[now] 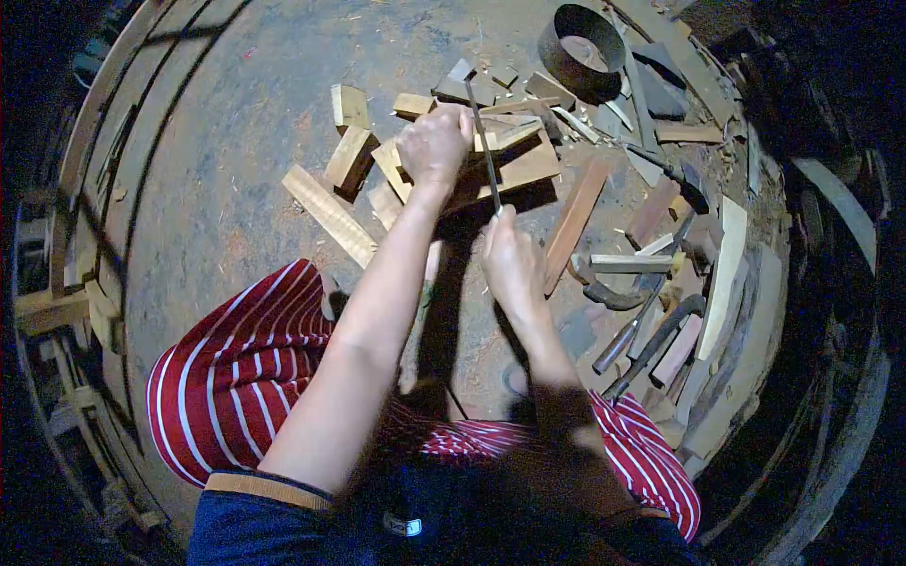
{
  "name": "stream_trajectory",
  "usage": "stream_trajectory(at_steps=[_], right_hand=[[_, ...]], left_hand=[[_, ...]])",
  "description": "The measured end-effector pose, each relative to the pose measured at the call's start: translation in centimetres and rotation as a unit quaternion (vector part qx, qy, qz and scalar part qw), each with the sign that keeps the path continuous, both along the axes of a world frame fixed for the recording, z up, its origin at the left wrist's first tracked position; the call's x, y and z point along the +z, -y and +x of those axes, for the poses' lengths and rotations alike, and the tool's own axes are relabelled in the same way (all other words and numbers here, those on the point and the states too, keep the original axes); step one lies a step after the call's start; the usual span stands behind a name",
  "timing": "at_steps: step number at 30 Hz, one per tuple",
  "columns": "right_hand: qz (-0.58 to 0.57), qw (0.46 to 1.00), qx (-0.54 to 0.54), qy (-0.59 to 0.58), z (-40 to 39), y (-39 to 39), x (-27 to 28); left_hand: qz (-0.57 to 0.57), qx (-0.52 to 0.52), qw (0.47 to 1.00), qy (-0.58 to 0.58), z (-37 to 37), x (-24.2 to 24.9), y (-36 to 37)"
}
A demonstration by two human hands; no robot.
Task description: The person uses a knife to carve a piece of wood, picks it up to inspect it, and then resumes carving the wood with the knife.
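My right hand (514,259) is closed around the near end of a long, narrow, dark bladed tool (483,137), which points away from me. Too little of the tool shows to say whether it is a saw, a file or a knife. Fingers curled, my left hand (436,143) grips a pale wood piece (512,137) just left of the blade. The blade crosses over this piece. Below it lies a thicker wood block (530,171), partly in shadow. Shorter blocks (350,158) lie to the left of my left hand.
A reddish wood strip (577,215) lies right of my right hand, a pale strip (329,215) to the left. A dark round band (582,54) stands at the back. An axe-like tool (675,174), a chisel-like tool (618,347) and offcuts crowd the right side.
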State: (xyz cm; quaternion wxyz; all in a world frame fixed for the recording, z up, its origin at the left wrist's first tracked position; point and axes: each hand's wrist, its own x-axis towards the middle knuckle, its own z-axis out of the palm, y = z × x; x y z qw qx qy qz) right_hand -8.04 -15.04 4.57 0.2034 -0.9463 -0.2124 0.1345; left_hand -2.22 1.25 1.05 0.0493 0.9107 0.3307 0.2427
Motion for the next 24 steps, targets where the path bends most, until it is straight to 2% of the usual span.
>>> stream_trajectory(at_steps=[3,5,12,15,17,19,21,23,24], right_hand=[[0.044,0.998,0.006,0.049,3.2,-2.3,-1.1],[0.032,0.997,0.003,0.076,4.1,-3.7,-0.8],[0.023,0.999,0.012,0.023,-0.3,0.3,-0.2],[0.051,0.999,-0.014,-0.003,1.9,-1.3,-0.8],[0.046,0.999,-0.015,0.021,3.8,-3.2,-1.0],[0.038,0.997,-0.001,0.069,4.4,-4.0,-1.2],[0.036,0.997,0.002,0.07,3.1,-2.7,-0.9],[0.023,1.0,0.008,-0.02,1.1,-0.9,0.1],[0.015,1.0,0.008,0.019,0.0,-0.2,-0.1]], left_hand=[[0.001,-0.037,0.998,0.05,0.1,0.4,0.5],[0.002,-0.003,0.999,0.04,0.3,0.1,0.2],[0.023,-0.013,0.999,0.041,0.3,-0.3,0.0],[0.034,-0.024,0.997,0.06,0.4,-0.3,0.2],[0.039,-0.033,0.996,0.07,0.4,-0.2,0.1],[0.018,0.005,0.999,0.027,0.4,0.2,0.2],[0.008,-0.031,0.998,0.059,0.4,0.1,0.3],[0.012,-0.013,0.999,0.028,0.4,-0.2,0.1],[0.018,-0.021,0.999,0.038,0.3,-0.4,-0.1]])
